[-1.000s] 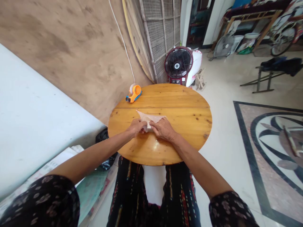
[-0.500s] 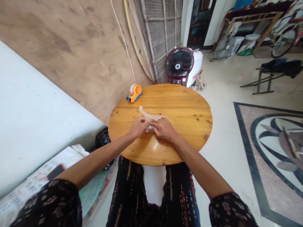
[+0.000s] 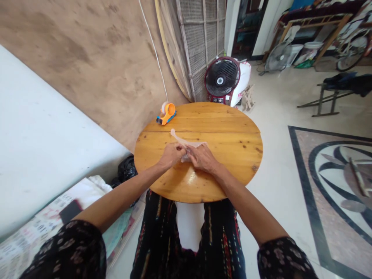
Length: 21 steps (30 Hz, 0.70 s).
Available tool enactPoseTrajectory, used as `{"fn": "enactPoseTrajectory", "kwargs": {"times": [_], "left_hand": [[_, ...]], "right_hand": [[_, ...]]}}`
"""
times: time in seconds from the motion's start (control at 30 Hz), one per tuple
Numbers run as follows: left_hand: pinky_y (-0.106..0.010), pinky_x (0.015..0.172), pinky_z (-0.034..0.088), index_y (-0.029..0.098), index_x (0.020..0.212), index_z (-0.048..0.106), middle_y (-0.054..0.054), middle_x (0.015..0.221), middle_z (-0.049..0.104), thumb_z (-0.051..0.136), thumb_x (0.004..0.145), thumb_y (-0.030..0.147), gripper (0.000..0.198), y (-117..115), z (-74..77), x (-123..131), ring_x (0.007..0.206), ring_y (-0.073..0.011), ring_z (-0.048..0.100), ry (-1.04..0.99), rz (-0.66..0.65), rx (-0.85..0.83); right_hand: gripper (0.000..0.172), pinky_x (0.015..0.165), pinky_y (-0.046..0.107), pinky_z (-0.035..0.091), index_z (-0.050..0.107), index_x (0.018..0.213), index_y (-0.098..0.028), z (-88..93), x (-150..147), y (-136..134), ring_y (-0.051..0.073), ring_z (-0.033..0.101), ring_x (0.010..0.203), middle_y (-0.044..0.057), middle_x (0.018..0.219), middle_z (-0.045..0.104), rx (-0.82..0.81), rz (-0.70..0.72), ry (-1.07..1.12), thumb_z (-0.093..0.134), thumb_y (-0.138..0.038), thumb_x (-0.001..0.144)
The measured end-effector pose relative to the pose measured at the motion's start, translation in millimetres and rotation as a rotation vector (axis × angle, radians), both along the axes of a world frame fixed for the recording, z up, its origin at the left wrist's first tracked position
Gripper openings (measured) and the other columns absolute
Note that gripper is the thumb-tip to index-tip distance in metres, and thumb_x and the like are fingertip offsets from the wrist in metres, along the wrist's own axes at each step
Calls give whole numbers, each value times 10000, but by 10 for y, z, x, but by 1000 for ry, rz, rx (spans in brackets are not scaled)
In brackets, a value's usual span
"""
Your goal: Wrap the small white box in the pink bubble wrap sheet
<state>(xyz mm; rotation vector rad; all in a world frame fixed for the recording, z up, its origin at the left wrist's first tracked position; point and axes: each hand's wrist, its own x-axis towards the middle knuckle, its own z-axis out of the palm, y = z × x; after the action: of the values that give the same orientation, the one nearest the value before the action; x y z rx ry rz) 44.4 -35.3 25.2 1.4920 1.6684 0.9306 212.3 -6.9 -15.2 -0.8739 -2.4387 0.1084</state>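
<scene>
While the left hand [image 3: 171,154] pinches the thin pale sheet [image 3: 190,143] with closed fingertips at mid-frame on the round table [image 3: 232,131] and the right hand [image 3: 204,158] rests palm-down on it, its grip hidden from me, the fold, I reckon, wants steady, even pressure.

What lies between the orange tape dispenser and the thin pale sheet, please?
In the head view, only bare round wooden table between dispenser and sheet.
</scene>
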Motion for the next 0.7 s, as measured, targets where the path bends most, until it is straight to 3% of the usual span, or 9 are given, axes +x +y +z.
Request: {"fn": "enactPoseTrajectory", "kwargs": {"times": [0.1, 0.23, 0.3, 0.5, 0.7], "left_hand": [[-200, 486, 436, 138, 686, 664, 15, 548, 582, 565, 673, 243, 145, 11, 27, -37, 477, -91, 506, -12, -34, -40], [-233, 565, 510, 140, 790, 701, 9, 595, 611, 521, 650, 196, 235, 15, 41, -130, 547, -114, 573, -138, -160, -140], [-224, 582, 506, 146, 841, 713, 4, 663, 647, 518, 646, 173, 277, 8, 34, -157, 588, -114, 586, -115, -226, -113], [-228, 603, 473, 175, 866, 737, 3, 696, 650, 503, 774, 177, 252, -24, -65, -153, 625, -118, 570, 191, -312, 154], [-312, 786, 510, 194, 914, 738, -45, 876, 632, 567, 844, 202, 185, -50, -285, -170, 854, -168, 589, 340, -291, 553]], "right_hand": [[438, 880, 383, 359, 549, 1310, -117, 9, 5, -8, 256, 601, 886, 145, 943, 710, -21, -28, -20, 465, -260, 904], [481, 901, 400, 380, 509, 1346, -98, -14, 4, 4, 272, 612, 928, 161, 1010, 705, -31, -28, 3, 462, -275, 901], [490, 911, 410, 394, 506, 1345, -87, -24, 3, 9, 281, 620, 944, 170, 1044, 701, -50, -30, 7, 469, -265, 890], [513, 992, 432, 403, 471, 1365, -120, -5, 16, 18, 275, 602, 1094, 149, 1222, 654, -165, -9, 77, 488, -239, 867], [536, 1021, 429, 420, 469, 1372, -151, 54, 52, 21, 259, 604, 1145, 117, 1253, 649, -237, -4, 113, 522, -266, 851]]}}
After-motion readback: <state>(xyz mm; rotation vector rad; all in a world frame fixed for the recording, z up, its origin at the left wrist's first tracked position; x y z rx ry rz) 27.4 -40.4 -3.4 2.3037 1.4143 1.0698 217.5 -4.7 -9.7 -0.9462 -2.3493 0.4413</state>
